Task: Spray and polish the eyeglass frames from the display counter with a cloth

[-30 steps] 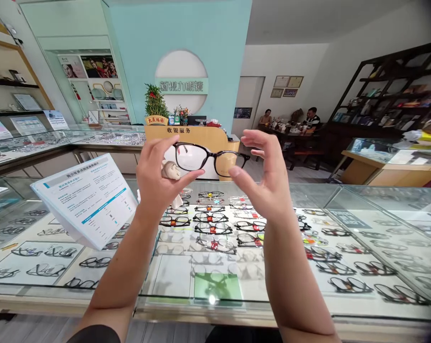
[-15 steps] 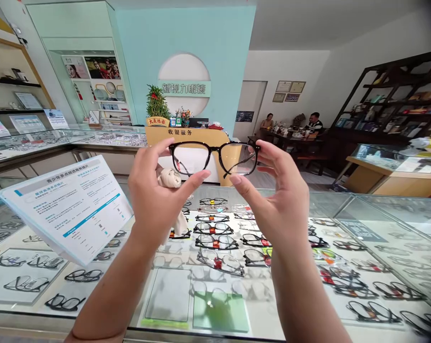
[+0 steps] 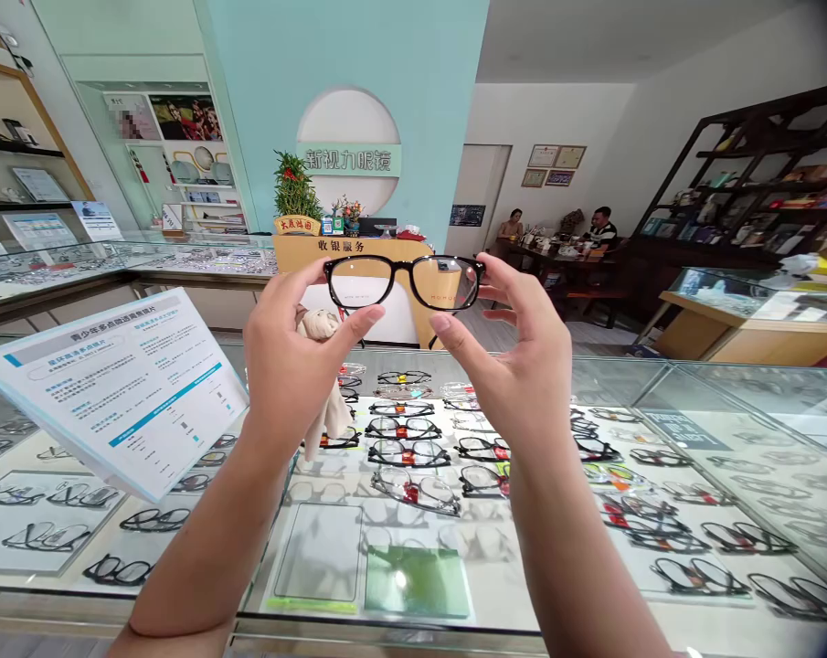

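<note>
Raised above the glass display case is a pair of black-framed eyeglasses, its front facing me and fairly level. My left hand pinches the left outer corner of the frame between fingers and thumb. A bunched cream cloth is tucked in that same hand and hangs below the palm. My right hand grips the right outer corner, its thumb under the lens. Faint reddish lettering shows on the right lens. The temples point away from me and are mostly hidden.
Rows of eyeglasses lie inside the glass display case. A tilted printed sign stands on the left of it. Behind are a yellow cashier counter with a plant, and two people seated at a dark table.
The eyeglasses have shifted slightly up and left in view, and their temples have swung lower behind the lenses. Both hands keep their hold. The whole view has shifted a little.
</note>
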A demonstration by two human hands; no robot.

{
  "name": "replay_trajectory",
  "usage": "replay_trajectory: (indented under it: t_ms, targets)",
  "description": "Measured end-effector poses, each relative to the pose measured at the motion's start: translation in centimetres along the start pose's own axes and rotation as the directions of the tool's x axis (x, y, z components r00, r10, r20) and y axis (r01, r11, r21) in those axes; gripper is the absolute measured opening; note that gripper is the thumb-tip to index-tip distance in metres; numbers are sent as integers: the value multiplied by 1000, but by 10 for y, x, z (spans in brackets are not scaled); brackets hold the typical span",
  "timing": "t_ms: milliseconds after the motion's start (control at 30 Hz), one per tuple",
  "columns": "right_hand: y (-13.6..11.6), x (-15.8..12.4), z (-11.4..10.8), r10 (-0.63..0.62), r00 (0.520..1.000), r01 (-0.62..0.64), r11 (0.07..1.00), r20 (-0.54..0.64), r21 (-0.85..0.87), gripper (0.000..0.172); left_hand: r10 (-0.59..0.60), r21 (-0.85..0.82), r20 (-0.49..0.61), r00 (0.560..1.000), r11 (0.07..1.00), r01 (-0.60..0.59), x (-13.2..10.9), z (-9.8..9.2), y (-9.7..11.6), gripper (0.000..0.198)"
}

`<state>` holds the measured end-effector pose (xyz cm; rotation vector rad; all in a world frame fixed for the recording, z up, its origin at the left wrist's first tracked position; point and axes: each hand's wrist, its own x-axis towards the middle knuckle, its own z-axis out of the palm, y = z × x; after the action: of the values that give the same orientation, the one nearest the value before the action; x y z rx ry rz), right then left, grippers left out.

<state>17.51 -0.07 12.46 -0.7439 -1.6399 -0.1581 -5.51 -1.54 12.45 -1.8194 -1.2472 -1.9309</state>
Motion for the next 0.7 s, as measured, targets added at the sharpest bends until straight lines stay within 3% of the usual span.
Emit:
replay_trajectory:
  t_ms: [200, 700]
  targets:
    - [-7, 0, 1, 41, 999, -41, 999, -5, 10, 59, 2, -42, 55, 998, 999, 0, 1, 1, -3, 53]
    - [-11, 2, -8, 7, 1000, -6, 999, 8, -48, 58, 110, 43, 5, 994, 993, -110, 0, 4, -1, 47]
